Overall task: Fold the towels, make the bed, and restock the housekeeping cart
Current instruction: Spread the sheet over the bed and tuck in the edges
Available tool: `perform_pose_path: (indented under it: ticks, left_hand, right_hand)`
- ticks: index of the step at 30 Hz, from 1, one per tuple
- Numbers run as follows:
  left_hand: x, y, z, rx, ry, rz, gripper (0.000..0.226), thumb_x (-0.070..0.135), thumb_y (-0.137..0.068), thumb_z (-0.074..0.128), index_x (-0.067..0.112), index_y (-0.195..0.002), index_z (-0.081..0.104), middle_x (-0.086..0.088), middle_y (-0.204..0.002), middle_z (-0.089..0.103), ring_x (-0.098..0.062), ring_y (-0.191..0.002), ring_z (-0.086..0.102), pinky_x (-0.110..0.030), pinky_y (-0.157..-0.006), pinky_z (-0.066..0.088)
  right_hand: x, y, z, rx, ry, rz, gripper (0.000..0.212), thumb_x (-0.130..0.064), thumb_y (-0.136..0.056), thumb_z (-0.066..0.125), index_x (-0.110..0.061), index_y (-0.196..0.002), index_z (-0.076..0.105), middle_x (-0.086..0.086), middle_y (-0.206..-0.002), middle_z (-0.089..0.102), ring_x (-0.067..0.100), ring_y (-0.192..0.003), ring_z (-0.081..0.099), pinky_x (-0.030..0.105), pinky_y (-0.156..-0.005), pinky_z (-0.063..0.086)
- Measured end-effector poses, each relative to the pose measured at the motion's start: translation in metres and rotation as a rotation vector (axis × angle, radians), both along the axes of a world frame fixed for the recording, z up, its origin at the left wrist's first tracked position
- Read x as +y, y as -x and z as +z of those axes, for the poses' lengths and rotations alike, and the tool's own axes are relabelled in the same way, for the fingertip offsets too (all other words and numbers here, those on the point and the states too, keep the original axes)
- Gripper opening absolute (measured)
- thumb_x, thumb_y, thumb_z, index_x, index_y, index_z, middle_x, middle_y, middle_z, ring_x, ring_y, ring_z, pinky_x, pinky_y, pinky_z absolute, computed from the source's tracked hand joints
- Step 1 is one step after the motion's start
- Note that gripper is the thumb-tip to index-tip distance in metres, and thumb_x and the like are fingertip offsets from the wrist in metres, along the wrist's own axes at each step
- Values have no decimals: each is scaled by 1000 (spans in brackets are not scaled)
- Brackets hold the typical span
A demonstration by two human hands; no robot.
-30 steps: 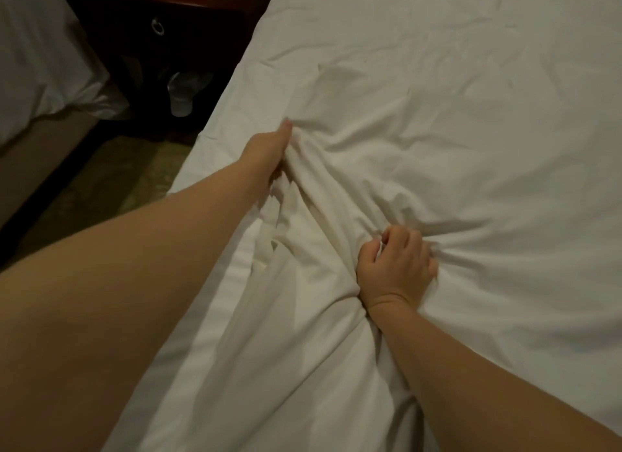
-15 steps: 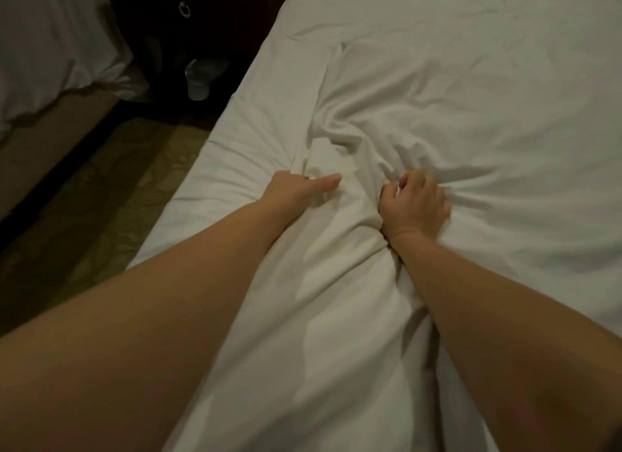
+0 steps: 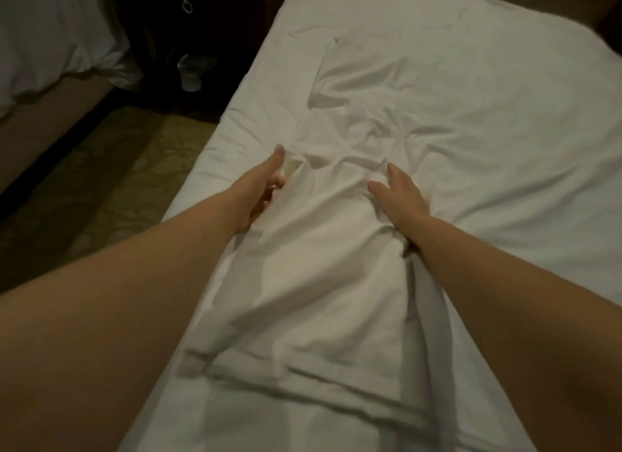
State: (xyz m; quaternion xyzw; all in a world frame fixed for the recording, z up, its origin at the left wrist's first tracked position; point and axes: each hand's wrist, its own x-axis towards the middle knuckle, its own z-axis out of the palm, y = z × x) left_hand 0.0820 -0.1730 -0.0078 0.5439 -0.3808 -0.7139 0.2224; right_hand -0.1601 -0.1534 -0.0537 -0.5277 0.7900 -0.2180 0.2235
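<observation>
Sheet point(image 3: 319, 283) looks soft, light, limp: grip the bunched fold. Left hand point(image 3: 266, 189) clutches it; right hand point(image 3: 399, 200) presses flat, fingers spread.

The right half of the bed point(image 3: 488, 91) lies flat and open with only low wrinkles, so a hand can sweep across it freely. Down the middle, a raised ridge of bunched sheet point(image 3: 319, 266) bars sideways passage between the left hand point(image 3: 262, 189), gripping its fold, and the right hand point(image 3: 397, 199), flat on it. Left of the bed, a narrow strip of carpet point(image 3: 111, 168) is hemmed in by a second bed point(image 3: 50, 37) and closed at the far end by a dark nightstand point(image 3: 208, 41).
</observation>
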Motion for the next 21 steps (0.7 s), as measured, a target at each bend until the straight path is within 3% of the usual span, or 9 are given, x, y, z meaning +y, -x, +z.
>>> perform_pose_path:
  ticks: [2,5,7,10,11,13,17,19,21]
  left_hand:
    - [30,-10,20,-64,-82,-107,47,64,-83,50,19,-91,61,1,-81,63,-15,-71,59,-26,-58,43]
    - [74,-24,30,-286,14,-157,46,50,-83,62,15,-113,57,2,-93,61,-14,-76,55,-23,-59,42]
    - [99,-37,24,-461,196,-164,61,51,-84,62,10,-129,53,-4,-111,60,-18,-86,53,-25,-71,43]
    - [143,-58,17,-529,108,-150,67,51,-88,57,0,-132,50,-15,-121,58,-30,-103,57,-27,-79,43]
    - [157,-63,16,-468,37,-134,67,48,-88,58,-3,-130,49,-18,-118,59,-32,-101,60,-28,-75,48]
    - [177,-72,12,-319,-77,-8,55,35,-89,62,-9,-120,55,-19,-90,64,-27,-71,65,-27,-55,54]
    - [182,-86,15,-175,-110,297,21,20,-93,59,-1,-97,55,-12,-71,55,-19,-46,56,-20,-35,44]
    - [182,-91,16,-158,-86,295,18,18,-93,59,1,-89,54,-12,-67,53,-11,-32,51,-14,-30,36]
    - [186,-94,11,-176,-77,252,20,17,-92,59,-2,-90,54,-13,-63,51,-9,-27,48,-13,-30,32]
  right_hand:
    - [31,-22,8,-41,68,-38,66,-41,-93,50,-16,-149,26,6,-153,29,22,-140,30,37,-114,25]
    - [91,-63,20,-87,180,-33,61,-27,-93,55,-11,-146,30,12,-151,31,24,-139,30,33,-114,23]
    - [136,-85,27,-55,193,18,63,-34,-91,53,-9,-145,33,14,-151,31,25,-140,27,30,-113,19]
    - [203,-108,31,123,154,145,77,-56,-79,38,-12,-142,40,11,-149,36,25,-137,32,30,-110,19]
    - [222,-113,30,175,119,177,78,-59,-78,36,-15,-142,41,8,-149,37,23,-136,32,31,-109,18]
    - [254,-121,25,271,55,241,73,-61,-77,39,-22,-140,44,5,-146,42,18,-132,32,34,-107,17]
    - [283,-129,13,470,42,219,63,-57,-77,47,-23,-129,49,6,-131,58,21,-121,42,40,-102,25]
    - [283,-125,17,511,32,117,52,-40,-76,59,-21,-124,59,7,-126,61,28,-118,53,47,-102,36]
    - [283,-115,21,507,20,72,42,-16,-71,62,-18,-113,68,9,-116,67,32,-105,64,53,-91,46]
